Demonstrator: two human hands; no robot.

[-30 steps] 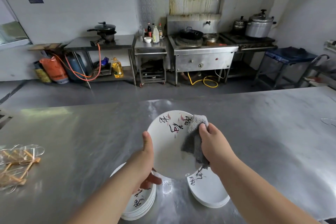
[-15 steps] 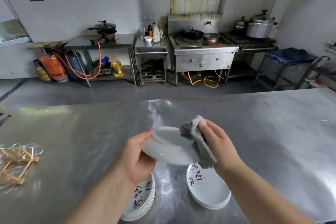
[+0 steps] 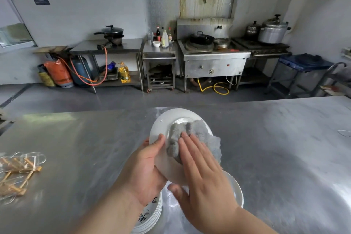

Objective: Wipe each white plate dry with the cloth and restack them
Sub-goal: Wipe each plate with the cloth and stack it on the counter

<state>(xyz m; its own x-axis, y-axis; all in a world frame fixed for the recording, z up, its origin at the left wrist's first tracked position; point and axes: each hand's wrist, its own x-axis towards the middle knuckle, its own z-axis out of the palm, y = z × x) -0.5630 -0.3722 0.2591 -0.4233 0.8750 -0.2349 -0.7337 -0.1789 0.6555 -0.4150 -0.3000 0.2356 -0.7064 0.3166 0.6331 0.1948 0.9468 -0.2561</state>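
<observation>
I hold a white plate [image 3: 163,125] tilted up above the steel table [image 3: 275,148], its plain underside facing me. My left hand [image 3: 146,165] grips its left rim, thumb on the back. My right hand [image 3: 201,173] lies flat with straight fingers and presses a grey cloth [image 3: 191,135] against the plate's underside. Below my left wrist stands a stack of white plates [image 3: 152,216] with black writing. A second white plate [image 3: 237,190] lies on the table under my right hand, mostly hidden.
A bundle of wooden sticks in clear wrapping [image 3: 17,175] lies at the table's left edge. Beyond the table are a wok stove [image 3: 212,57], a steel side table with a pan [image 3: 112,45], gas cylinders [image 3: 58,72] and large pots [image 3: 273,30].
The plate was turned over from its printed face to its plain underside. My right hand moved from pinching the cloth at the rim to pressing it flat on the back.
</observation>
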